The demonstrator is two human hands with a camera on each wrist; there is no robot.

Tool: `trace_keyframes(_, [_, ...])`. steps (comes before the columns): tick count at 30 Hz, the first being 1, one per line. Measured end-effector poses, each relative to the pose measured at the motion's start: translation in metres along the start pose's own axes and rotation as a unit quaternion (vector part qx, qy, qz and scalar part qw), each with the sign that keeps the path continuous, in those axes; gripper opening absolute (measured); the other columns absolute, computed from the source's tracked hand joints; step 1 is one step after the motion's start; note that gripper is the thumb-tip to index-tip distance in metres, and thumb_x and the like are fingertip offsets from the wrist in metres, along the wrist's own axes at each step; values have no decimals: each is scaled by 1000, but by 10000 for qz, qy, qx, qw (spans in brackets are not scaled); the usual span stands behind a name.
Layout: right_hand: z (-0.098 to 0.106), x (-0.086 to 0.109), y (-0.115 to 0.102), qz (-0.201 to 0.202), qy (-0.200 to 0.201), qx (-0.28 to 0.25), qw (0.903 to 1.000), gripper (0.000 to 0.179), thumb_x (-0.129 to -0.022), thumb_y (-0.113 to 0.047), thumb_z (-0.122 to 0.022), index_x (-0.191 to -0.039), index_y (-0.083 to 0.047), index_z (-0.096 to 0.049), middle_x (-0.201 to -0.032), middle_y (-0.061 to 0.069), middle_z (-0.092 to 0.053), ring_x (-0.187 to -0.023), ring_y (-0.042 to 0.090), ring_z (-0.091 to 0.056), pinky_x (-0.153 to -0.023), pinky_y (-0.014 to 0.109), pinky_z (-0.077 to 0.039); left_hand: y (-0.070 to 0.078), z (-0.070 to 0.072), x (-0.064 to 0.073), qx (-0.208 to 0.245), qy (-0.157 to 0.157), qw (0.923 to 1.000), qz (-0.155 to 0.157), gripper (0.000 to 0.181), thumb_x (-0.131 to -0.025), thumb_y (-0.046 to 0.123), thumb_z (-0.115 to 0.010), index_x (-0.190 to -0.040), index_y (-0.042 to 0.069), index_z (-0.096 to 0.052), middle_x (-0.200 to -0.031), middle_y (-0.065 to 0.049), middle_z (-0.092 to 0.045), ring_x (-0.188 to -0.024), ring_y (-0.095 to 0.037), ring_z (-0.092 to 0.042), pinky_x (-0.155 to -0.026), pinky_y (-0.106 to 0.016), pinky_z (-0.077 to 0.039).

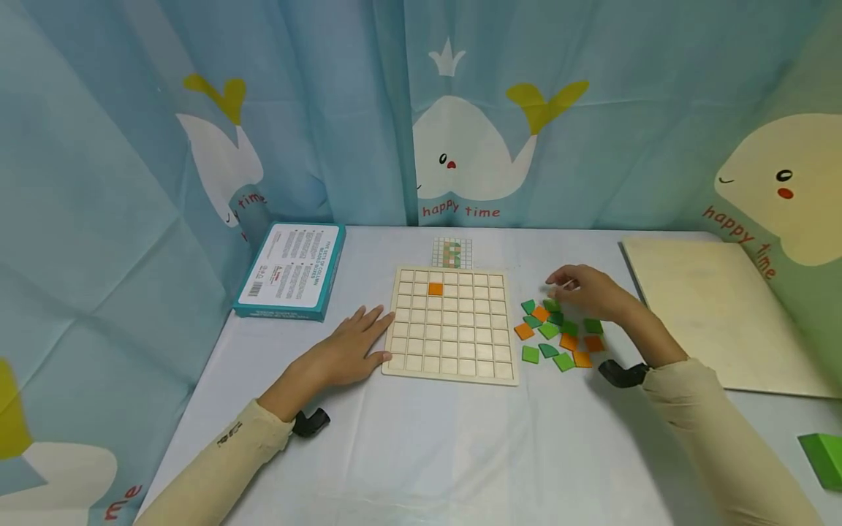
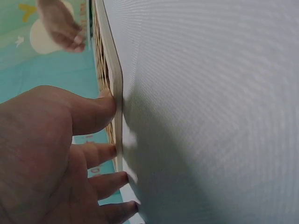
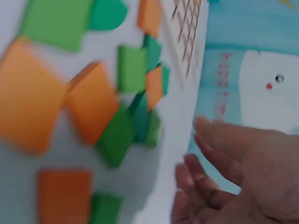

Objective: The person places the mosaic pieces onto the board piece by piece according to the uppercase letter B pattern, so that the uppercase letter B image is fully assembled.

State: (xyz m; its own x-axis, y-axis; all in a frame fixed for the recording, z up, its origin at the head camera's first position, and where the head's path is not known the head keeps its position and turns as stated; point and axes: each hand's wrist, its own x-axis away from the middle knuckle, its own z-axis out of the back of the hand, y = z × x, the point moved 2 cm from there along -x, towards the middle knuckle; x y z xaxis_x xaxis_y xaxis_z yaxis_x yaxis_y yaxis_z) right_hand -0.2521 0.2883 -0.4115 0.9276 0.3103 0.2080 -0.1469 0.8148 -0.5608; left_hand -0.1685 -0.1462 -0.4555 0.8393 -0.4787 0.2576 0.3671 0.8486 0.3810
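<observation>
A pale wooden grid board (image 1: 450, 337) lies flat on the table, with one orange square tile (image 1: 435, 289) in a cell near its far edge. My left hand (image 1: 355, 347) rests at the board's left side, fingers spread; in the left wrist view the thumb (image 2: 96, 112) touches the board's edge (image 2: 117, 88). Over the far end of a loose pile of tiles hovers my right hand (image 1: 585, 291). Its thumb and fingers are apart with nothing visible between them in the right wrist view. Among the tiles are orange squares (image 1: 524, 331), green squares (image 1: 531, 354) and dark green rounded pieces (image 1: 548, 351).
Behind the board lies a small printed pattern card (image 1: 452, 253). A teal-edged box (image 1: 289, 270) sits at the back left. On the right is a large pale panel (image 1: 717, 314), with a green block (image 1: 822, 460) nearer the front. Whale-print curtains (image 1: 368, 109) surround the table.
</observation>
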Motion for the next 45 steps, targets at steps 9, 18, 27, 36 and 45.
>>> trace_keyframes(9, [-12, -3, 25, 41, -263, 68, 9996, 27, -104, -13, -65, -126, 3, -66, -111, 18, -62, -100, 31, -51, -82, 40, -44, 2, 3, 1, 17, 55, 10000, 17, 74, -109, 45, -55, -170, 18, -24, -176, -12, -17, -163, -41, -9, -129, -60, -18])
trace_keyframes(18, [-13, -6, 21, 31, -12, 23, 10000, 36, -105, -12, -63, -134, 9, -60, -130, 29, -57, -112, 40, -53, -101, 61, -48, 3, 2, -2, 5, 17, 10000, -20, 73, -110, 46, -53, -170, 19, -23, -177, -12, -17, -163, -41, -9, -129, -60, -18])
trace_keyframes(27, [-19, -3, 25, 107, 192, 107, 9997, 32, -105, -9, -62, -132, 9, -60, -125, 29, -55, -108, 39, -56, -95, 56, -50, 4, 2, -2, 27, 16, 10000, -5, 73, -110, 45, -53, -170, 19, -22, -177, -12, -16, -163, -41, -8, -130, -58, -17])
trace_keyframes(36, [-22, -2, 27, 200, 393, 210, 9988, 31, -106, -10, -62, -131, 9, -61, -121, 28, -56, -107, 39, -56, -95, 56, -50, 4, 2, -1, -6, 33, 10000, -22, 73, -110, 45, -53, -170, 18, -23, -177, -12, -16, -163, -42, -9, -130, -59, -17])
trace_keyframes(45, [-17, -18, 2, 461, 596, 437, 9962, 30, -106, -2, -58, -132, 13, -59, -123, 32, -55, -115, 46, -56, -100, 61, -50, 3, 1, 1, -28, 6, 10000, 9, 73, -110, 45, -53, -170, 18, -23, -176, -13, -16, -163, -42, -9, -129, -60, -18])
